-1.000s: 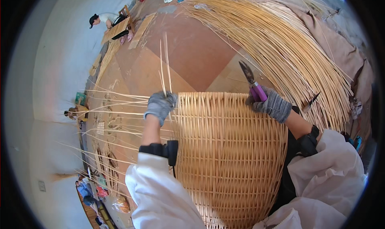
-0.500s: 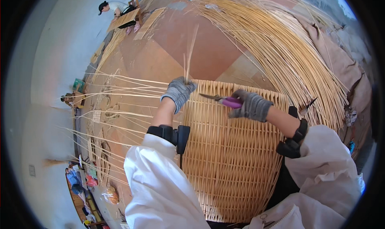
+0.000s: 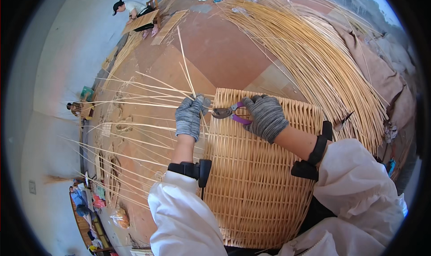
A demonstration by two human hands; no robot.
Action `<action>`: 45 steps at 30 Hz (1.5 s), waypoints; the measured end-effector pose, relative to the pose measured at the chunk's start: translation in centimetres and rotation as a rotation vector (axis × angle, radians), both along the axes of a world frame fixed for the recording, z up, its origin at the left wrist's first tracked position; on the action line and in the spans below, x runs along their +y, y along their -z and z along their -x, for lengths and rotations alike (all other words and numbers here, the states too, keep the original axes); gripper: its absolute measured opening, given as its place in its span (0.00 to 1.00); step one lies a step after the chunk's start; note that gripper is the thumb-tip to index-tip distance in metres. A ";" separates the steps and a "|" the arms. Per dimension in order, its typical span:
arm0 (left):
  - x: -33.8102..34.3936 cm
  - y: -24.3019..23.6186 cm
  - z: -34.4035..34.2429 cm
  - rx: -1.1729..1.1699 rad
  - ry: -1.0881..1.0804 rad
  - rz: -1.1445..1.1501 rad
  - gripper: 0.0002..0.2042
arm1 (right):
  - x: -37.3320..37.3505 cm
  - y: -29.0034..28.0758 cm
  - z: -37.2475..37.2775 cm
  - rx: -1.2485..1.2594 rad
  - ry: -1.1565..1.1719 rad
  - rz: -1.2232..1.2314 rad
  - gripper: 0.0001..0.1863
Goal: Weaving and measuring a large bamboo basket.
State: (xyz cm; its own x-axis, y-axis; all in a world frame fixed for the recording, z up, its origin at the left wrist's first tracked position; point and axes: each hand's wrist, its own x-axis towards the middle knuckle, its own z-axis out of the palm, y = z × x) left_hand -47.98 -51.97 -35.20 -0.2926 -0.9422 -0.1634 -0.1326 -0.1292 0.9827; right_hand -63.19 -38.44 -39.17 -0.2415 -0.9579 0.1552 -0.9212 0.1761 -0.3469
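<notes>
A woven wicker panel [image 3: 260, 175] lies in front of me, its long loose strands [image 3: 148, 101] fanning out past its left edge. My left hand [image 3: 188, 117], in a grey knit glove, is closed on a few thin wicker strands [image 3: 185, 54] near the panel's upper left corner. Purple-handled pruning shears [image 3: 226, 113] are gripped in my gloved right hand [image 3: 266, 118] over the top left of the panel. Their blades are close to the strands beside my left fingers; whether they touch is hard to tell.
A large bundle of long wicker rods [image 3: 310, 54] lies at the right, next to a brown cloth [image 3: 377, 72]. At the far left a person [image 3: 139, 13] sits with a woven board. Strip scraps [image 3: 114, 175] and a plastic bag [image 3: 120, 218] lie along the left wall.
My right hand has moved left, bringing the shears to the strands, and the handles look more spread. My left hand has turned and shifted slightly left and down; its strands now lean left.
</notes>
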 end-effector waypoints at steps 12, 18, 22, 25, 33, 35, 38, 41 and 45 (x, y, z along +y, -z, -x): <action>1.6 -1.2 -2.4 0.123 0.055 0.049 0.10 | 1.3 0.3 -0.3 0.075 -0.256 0.049 0.27; 2.0 -2.2 -3.9 0.275 0.093 -0.088 0.11 | 1.8 0.4 -1.2 -0.111 -0.245 -0.179 0.24; 2.8 -1.1 -4.6 -0.673 0.246 0.449 0.14 | 3.7 0.1 -1.0 -0.211 -0.203 -0.233 0.22; 3.1 -0.7 -4.4 -0.432 0.345 0.255 0.18 | 4.9 0.2 -1.7 -0.192 -0.275 -0.231 0.24; 4.2 -4.9 -7.1 0.152 0.014 -0.241 0.13 | 4.0 0.9 -4.8 -0.088 -0.306 -0.083 0.29; 5.1 -4.9 -6.8 0.118 0.020 -0.242 0.12 | 3.4 0.7 -5.1 -0.045 -0.331 -0.049 0.29; 6.0 -5.2 -6.5 0.047 -0.088 -0.248 0.12 | 3.1 0.1 -5.2 -0.003 -0.367 -0.057 0.30; 6.5 -6.6 -8.2 0.143 -0.197 -0.321 0.12 | 3.7 -0.4 -5.0 -0.113 -0.406 -0.219 0.27; 7.9 -7.7 -11.0 0.199 -0.170 -0.492 0.12 | 4.0 -0.3 -6.0 -0.052 -0.501 -0.102 0.21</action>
State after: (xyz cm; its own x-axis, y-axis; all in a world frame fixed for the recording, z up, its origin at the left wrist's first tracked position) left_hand -36.93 -44.05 -27.50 -0.2128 -0.8053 -0.5534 0.1119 -0.5827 0.8049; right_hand -57.24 -34.47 -38.83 0.2458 -0.9678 0.0549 -0.8835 -0.2470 -0.3981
